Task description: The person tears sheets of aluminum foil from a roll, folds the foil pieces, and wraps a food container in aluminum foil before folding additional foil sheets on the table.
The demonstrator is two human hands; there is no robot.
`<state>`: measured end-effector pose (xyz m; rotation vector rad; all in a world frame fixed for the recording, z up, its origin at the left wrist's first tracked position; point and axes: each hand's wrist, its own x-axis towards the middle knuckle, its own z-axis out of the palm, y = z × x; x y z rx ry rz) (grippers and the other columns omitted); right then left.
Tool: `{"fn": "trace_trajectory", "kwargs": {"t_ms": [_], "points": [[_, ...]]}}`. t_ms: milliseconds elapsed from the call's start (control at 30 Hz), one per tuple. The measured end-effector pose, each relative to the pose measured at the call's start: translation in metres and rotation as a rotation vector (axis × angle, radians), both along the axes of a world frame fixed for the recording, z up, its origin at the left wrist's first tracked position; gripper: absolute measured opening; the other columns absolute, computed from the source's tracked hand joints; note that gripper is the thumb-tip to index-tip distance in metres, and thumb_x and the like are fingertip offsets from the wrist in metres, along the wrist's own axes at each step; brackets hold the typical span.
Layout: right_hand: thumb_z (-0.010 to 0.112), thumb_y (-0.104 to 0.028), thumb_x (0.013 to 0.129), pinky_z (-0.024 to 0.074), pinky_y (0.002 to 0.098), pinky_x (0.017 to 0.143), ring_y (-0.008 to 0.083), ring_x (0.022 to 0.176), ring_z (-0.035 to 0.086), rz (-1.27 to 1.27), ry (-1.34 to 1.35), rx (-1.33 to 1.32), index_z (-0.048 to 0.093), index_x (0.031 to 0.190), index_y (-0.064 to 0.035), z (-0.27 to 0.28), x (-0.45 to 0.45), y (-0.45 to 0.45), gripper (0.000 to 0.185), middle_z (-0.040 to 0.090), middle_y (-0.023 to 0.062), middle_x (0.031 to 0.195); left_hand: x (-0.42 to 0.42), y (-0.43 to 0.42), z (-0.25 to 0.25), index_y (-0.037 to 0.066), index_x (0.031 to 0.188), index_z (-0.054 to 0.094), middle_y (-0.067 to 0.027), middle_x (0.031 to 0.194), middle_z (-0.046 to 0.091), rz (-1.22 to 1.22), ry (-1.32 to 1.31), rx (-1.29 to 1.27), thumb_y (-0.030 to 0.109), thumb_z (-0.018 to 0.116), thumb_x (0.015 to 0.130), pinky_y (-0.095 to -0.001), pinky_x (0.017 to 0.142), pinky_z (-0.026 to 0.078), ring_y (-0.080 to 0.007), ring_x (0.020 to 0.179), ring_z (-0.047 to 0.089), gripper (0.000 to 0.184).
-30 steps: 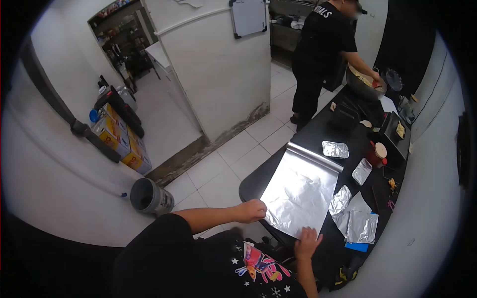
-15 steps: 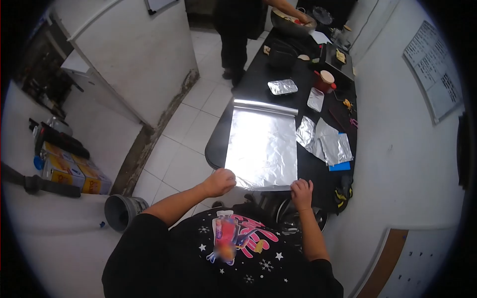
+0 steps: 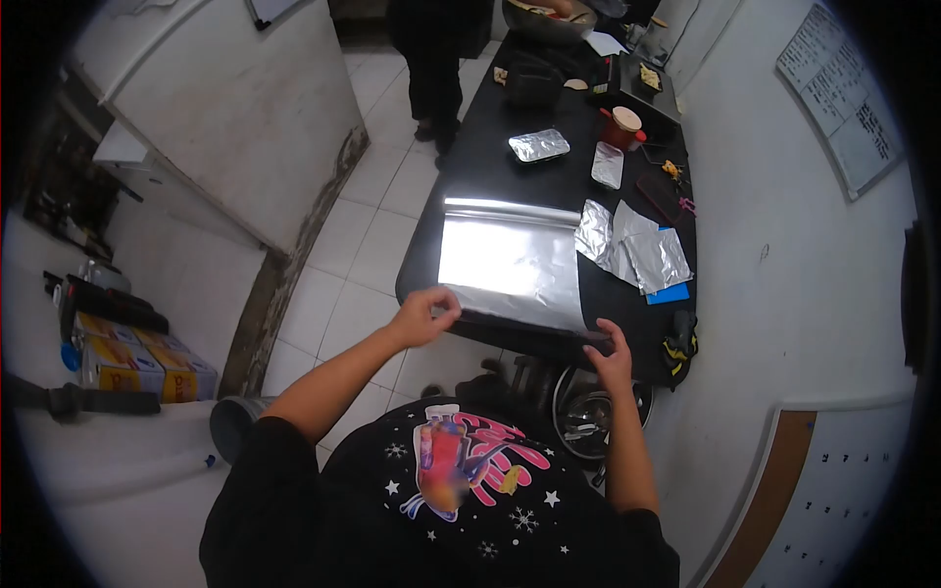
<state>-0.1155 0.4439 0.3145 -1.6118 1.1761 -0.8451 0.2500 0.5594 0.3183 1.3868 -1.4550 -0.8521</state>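
Note:
A sheet of aluminium foil lies over the near end of the black table, with its rolled part along the far side. My left hand has its fingers curled together at the sheet's near left corner. At the near right corner is my right hand, its thumb and fingers apart; whether it touches the foil is unclear. Beyond the roll sit two foil-covered trays, one at the left and one at the right. Loose foil pieces lie right of the sheet, partly over a blue item.
A red pot, a dark appliance and a large bowl line the table. A co-worker stands at its far left side. Black and yellow items lie at the near right corner. A bucket stands on the floor.
The view has swung right and down. The roll sits nearer to me relative to the trays, and the flat sheet looks shorter. My right hand's fingers have spread from the foil's edge.

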Motion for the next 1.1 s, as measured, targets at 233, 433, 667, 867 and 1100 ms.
{"fn": "trace_trajectory", "kwargs": {"t_ms": [233,433,667,867,1100], "points": [[0.074,-0.008,0.071,0.0454,0.0289,0.084,0.0162,0.092,0.060,0.184,0.095,0.137,0.061,0.106,-0.0038,-0.052,0.019,-0.076,0.037,0.065,0.0065,0.099,0.038,-0.088,-0.026,0.005,0.084,0.061,-0.0011,0.073,0.059,0.186,0.258,0.316,0.014,0.065,0.082,-0.0269,0.062,0.046,-0.0100,0.069,0.055,0.010],[0.068,-0.010,0.081,0.0473,0.0230,0.063,0.0113,0.073,0.061,0.026,-0.231,0.526,0.063,0.101,0.0011,-0.066,0.054,-0.123,0.023,0.067,0.0068,0.082,0.051,-0.136,-0.056,0.005,0.112,0.052,-0.0019,0.088,0.059,0.498,0.431,0.532,0.035,0.060,0.089,-0.0230,0.054,0.041,-0.0091,0.064,0.050,0.039],[0.068,-0.009,0.080,0.0397,0.0214,0.050,0.0075,0.057,0.054,0.079,-0.029,0.585,0.060,0.095,-0.0007,-0.076,0.065,-0.159,0.018,0.061,0.0029,0.072,0.054,-0.098,-0.084,0.009,0.101,0.053,0.0001,0.086,0.060,0.454,0.765,0.765,0.035,0.066,0.084,-0.0237,0.060,0.039,-0.0063,0.070,0.052,0.033],[0.068,-0.009,0.080,0.0417,0.0203,0.053,0.0080,0.063,0.056,0.045,-0.045,0.573,0.051,0.109,0.0025,-0.088,0.076,-0.176,0.035,0.062,0.0043,0.079,0.034,-0.082,-0.094,0.009,0.096,0.053,0.0025,0.074,0.060,0.520,0.626,0.705,0.007,0.072,0.077,-0.0196,0.051,0.040,-0.0061,0.061,0.054,0.028],[0.070,-0.008,0.077,0.0342,0.0211,0.049,0.0061,0.061,0.045,-0.020,0.013,0.519,0.035,0.137,-0.0056,-0.075,0.073,-0.168,0.069,0.052,0.0008,0.073,0.023,-0.082,-0.094,0.007,0.092,0.050,0.0025,0.067,0.056,0.613,0.560,0.613,0.003,0.069,0.079,-0.0195,0.044,0.037,-0.0047,0.055,0.050,0.023]]}}
